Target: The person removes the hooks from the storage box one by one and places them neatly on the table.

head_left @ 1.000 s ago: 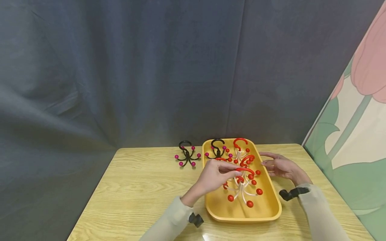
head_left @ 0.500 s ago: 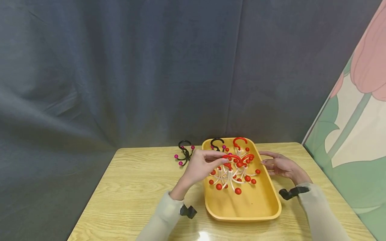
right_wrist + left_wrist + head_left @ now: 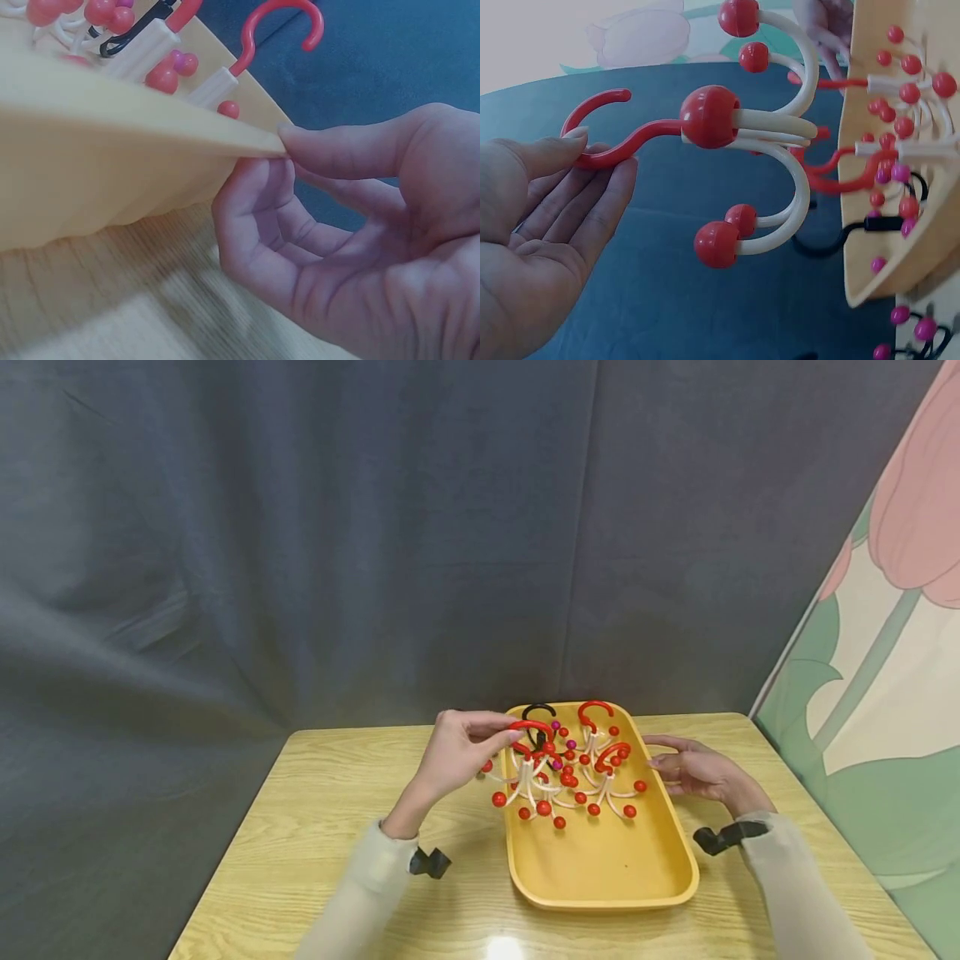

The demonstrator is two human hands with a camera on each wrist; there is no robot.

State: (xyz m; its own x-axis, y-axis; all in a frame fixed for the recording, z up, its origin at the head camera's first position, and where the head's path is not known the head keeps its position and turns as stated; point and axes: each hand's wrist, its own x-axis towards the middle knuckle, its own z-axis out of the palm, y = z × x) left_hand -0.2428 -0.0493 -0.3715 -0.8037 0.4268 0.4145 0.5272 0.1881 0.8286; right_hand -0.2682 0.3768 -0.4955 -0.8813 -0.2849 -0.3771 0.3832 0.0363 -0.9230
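Holding a red hook point(image 3: 647, 135) before a black hook point(image 3: 885, 223), left fingers point(image 3: 604, 210) pinch; right fingers point(image 3: 247, 206) grip tray point(image 3: 592, 868).

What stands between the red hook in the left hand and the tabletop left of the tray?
The tray's left rim passes beneath the raised hook but doesn't appear to block it; a black hook rests on the tabletop there.

A red-and-white, ball-tipped hook point(image 3: 709, 116) is hovering upright above the left rim of a yellow tray point(image 3: 592, 864) lying on the bench point(image 3: 300, 827).
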